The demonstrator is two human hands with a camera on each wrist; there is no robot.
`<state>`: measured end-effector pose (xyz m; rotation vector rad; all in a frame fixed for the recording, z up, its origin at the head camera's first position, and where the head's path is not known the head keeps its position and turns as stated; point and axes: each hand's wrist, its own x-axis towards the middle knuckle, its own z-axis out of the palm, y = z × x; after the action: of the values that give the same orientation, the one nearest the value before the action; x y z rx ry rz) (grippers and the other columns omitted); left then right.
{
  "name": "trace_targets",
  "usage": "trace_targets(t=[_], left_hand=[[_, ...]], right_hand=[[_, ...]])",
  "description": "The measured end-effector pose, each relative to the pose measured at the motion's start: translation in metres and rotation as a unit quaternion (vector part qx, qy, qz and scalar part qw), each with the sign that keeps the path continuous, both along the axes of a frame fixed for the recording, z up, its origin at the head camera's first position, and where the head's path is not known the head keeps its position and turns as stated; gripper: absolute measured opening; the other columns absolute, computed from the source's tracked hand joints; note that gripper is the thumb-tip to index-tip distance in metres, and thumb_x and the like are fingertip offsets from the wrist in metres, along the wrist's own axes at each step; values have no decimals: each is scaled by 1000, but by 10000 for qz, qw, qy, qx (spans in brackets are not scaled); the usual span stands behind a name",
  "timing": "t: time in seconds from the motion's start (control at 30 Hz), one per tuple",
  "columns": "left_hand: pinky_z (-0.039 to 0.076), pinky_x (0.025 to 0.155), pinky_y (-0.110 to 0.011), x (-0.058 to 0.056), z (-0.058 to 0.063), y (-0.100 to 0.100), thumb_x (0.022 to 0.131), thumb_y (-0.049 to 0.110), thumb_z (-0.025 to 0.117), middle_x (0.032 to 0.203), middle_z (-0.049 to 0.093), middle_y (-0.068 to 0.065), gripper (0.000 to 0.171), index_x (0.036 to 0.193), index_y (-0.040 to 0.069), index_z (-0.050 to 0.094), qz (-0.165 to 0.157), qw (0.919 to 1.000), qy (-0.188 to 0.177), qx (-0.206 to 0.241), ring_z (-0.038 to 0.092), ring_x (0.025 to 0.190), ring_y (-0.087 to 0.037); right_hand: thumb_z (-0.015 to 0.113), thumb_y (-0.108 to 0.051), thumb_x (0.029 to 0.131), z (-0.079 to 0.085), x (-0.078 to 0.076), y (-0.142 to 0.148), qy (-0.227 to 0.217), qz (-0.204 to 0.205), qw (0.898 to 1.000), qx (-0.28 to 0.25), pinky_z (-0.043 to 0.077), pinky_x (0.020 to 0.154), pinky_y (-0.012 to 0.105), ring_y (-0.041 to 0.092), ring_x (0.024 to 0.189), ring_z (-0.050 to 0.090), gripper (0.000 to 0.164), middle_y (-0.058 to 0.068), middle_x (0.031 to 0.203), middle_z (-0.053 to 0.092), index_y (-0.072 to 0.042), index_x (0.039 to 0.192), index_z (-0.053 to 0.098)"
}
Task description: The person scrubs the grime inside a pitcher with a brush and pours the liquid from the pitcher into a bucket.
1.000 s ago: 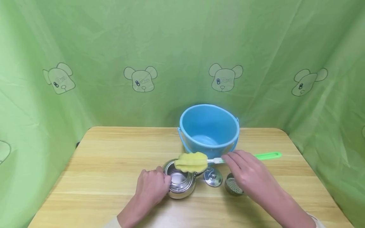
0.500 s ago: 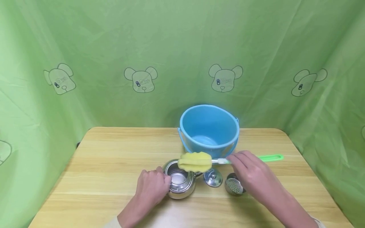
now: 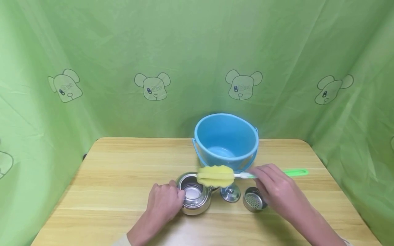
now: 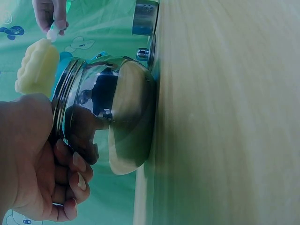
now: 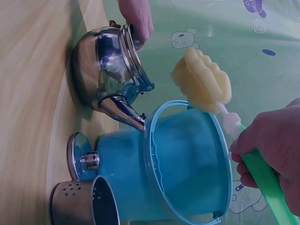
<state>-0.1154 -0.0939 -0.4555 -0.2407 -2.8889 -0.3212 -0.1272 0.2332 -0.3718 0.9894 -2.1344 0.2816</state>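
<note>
My left hand (image 3: 164, 201) grips the side of a shiny steel teapot (image 3: 197, 209), its thumb at the rim of the uncovered mouth. In the left wrist view the fingers (image 4: 77, 180) curl beside the pot's rim; whatever handle they wrap is hidden. Held by its green handle (image 5: 265, 183) in my right hand (image 3: 278, 191), a bottle brush with a yellow sponge head (image 3: 215, 176) lies almost level above the pot's right edge. The steel teapot lid (image 3: 231, 194) rests right of the pot, knob up. Beside it stands a perforated steel strainer (image 3: 253, 201), partly under my right wrist.
A blue bucket (image 3: 226, 136) with a lowered bail handle stands behind the pot and lid. In the right wrist view the teapot's spout (image 5: 123, 112) points toward the bucket. A green curtain (image 3: 197, 41) encloses the wooden table (image 3: 129, 157) at the back and sides.
The brush in my right hand has shifted a little to the right, uncovering more of the teapot's mouth and the strainer. My left hand and the teapot stay in place.
</note>
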Motion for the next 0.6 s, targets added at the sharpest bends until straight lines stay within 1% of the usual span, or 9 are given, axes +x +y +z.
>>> trace_targets(t=[0.17,0.37,0.5,0.6], left_hand=[[22,55,-26,0,0,0,95,24,49,55,37,4,37,60,20,37,1,10000,-27,-26,29,49,-13],[22,54,-26,-1,-1,0,96,24,49,56,37,4,38,59,20,37,-17,9999,4,-105,29,49,-12],[22,54,-26,-1,-1,0,95,24,49,56,36,4,38,59,20,37,-17,9999,25,-107,29,49,-13],[22,54,-26,-1,-1,0,95,24,49,57,36,4,38,59,20,37,-24,10000,27,-88,29,49,-13]], right_hand=[[38,-25,108,-5,-1,5,29,-62,9998,-195,59,70,32,20,82,70,45,8,91,75,-1,100,76],[41,-25,106,-9,-1,11,-60,-164,9994,-305,58,72,29,20,83,69,43,7,92,75,-3,97,76],[42,-27,104,-12,1,17,-358,-340,9985,-257,58,74,28,20,85,69,42,7,93,76,-3,97,75],[41,-31,104,-15,2,21,-548,-450,9971,-281,57,75,28,19,87,68,44,6,93,76,-3,97,75]])
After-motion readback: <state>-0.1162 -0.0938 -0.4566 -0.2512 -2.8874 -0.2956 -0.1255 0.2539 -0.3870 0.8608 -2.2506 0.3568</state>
